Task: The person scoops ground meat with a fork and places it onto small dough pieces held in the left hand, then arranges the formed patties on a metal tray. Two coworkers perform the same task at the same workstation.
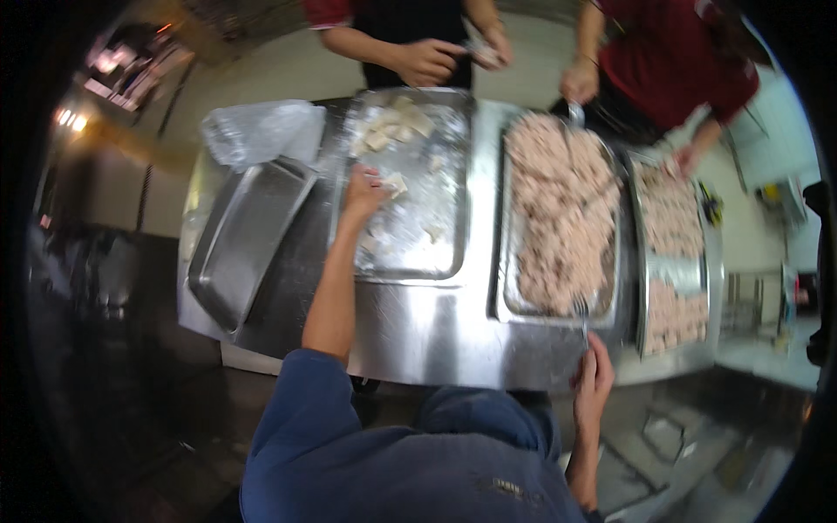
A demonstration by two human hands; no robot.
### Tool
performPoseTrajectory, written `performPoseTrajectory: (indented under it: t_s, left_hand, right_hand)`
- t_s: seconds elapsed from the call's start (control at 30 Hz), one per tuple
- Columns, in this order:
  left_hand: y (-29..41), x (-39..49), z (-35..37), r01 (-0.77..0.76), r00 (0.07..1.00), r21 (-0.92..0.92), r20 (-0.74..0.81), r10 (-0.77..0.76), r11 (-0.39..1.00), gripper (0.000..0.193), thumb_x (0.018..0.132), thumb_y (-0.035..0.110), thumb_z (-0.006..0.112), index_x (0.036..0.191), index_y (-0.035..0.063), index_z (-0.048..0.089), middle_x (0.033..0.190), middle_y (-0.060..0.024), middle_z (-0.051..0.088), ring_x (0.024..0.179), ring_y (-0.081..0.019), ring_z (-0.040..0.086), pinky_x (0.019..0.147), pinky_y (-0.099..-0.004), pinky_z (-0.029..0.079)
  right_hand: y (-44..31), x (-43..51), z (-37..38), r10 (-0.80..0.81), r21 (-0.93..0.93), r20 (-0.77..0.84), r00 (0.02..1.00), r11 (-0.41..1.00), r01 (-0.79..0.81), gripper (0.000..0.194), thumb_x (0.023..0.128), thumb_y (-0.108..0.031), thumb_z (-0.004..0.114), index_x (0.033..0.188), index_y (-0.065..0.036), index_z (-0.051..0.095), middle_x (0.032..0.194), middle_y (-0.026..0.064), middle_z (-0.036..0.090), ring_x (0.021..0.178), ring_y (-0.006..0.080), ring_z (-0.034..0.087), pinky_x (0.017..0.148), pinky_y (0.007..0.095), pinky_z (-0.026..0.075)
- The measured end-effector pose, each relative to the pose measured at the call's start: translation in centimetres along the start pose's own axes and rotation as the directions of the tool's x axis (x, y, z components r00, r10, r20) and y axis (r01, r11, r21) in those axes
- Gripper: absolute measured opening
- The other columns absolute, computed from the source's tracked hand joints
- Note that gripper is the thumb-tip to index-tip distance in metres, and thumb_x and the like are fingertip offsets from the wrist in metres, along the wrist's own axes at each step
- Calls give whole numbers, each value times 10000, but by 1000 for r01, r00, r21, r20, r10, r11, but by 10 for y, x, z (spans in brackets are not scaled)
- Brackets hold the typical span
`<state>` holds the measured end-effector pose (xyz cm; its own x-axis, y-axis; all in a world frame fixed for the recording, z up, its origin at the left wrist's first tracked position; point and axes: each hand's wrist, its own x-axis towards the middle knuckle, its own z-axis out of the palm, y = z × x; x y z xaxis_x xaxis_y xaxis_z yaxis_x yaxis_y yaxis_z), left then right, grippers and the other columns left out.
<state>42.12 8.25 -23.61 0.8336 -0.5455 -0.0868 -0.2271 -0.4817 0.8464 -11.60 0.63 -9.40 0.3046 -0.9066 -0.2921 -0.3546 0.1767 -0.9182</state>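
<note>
My left hand reaches over a floured metal tray and pinches a pale, square-looking dough wrapper. A loose pile of similar wrappers lies at the tray's far end, and a few pieces sit scattered on the flour. In my right hand is a metal fork, its tines at the near edge of a heap of pink ground-meat filling. That filling mounds up in a second deep metal tray, to the right of the floured one.
Left on the steel table are an empty metal pan and a clear plastic bag. Filled pieces stand in rows on a right-hand tray. Opposite, one co-worker's hands handle a small piece; another's hand holds a utensil in the filling.
</note>
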Motion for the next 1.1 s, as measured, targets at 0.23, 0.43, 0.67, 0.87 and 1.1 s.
performPoseTrajectory:
  t_s: [0.23,0.43,0.67,0.87,1.1]
  left_hand:
    - [88,-122,32,388,849,-479,518,-102,788,339,970,3,736,1262,-19,565,1113,-163,719,986,-215,741,780,-299,654]
    - [110,-193,45,540,825,-708,554,-117,455,332,1019,56,656,1336,-8,580,1279,-181,722,878,-140,695,648,-232,576]
    - [123,-254,43,481,806,-873,477,-350,-83,429,1038,16,600,1435,-85,473,1524,-282,543,1207,-339,651,1111,-415,565]
    - [160,-279,38,361,905,-930,367,-217,-67,434,1078,-43,525,1485,-130,401,1516,-343,510,1462,-435,513,1260,-527,455]
    - [183,-291,56,345,926,-934,323,-195,90,465,1092,-10,548,1516,-123,395,1512,-319,528,1391,-384,588,1203,-466,514]
  right_hand:
    - [5,56,-49,-449,-559,140,883,700,444,343,1082,-67,506,1390,20,630,1083,263,744,980,410,732,884,470,550]
    - [-6,143,-66,-444,-696,189,876,569,439,308,1054,-96,545,1320,3,664,1110,308,727,1029,509,686,896,556,539]
    - [-14,214,-70,-508,-727,283,814,440,527,303,1023,-135,600,1292,-41,703,1003,297,744,959,504,713,869,595,558]
    - [-16,243,-63,-465,-738,397,792,352,576,266,1016,-122,599,1243,-37,710,958,304,740,955,504,719,862,587,572]
    - [-30,233,-74,-499,-689,459,735,323,649,250,997,-70,592,1209,-5,709,975,301,739,947,498,722,827,594,578]
